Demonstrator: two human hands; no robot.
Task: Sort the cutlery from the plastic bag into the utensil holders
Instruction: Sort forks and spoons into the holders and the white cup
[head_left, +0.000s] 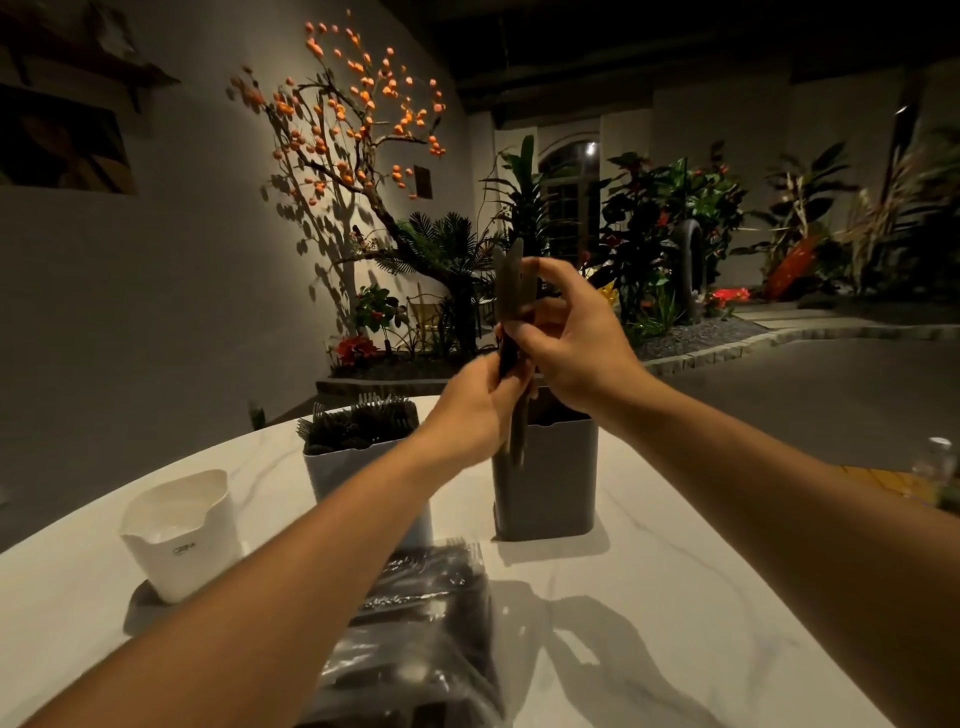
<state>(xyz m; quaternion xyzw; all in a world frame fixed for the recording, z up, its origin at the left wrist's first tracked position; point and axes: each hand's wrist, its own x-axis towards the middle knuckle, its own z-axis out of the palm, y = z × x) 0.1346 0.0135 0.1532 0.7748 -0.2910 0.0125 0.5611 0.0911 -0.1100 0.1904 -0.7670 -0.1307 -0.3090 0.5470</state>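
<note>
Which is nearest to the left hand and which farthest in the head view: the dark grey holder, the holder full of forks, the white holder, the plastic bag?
From the left hand:
1. Dark grey holder, just right of it, below the held cutlery.
2. Holder full of forks, close on its left.
3. Plastic bag, near the table's front edge.
4. White holder, far left.

The dark, slim cutlery pieces (511, 291) I hold upright are blurred, so I cannot tell knives from other kinds. My left hand (475, 410) covers their lower ends, my right hand (563, 343) their middle. My arms hide part of the pale blue holder (337, 467) and the dark grey holder's (545, 483) mouth. The clear plastic bag of black cutlery (415, 639) near the table's front edge runs off the bottom.
</note>
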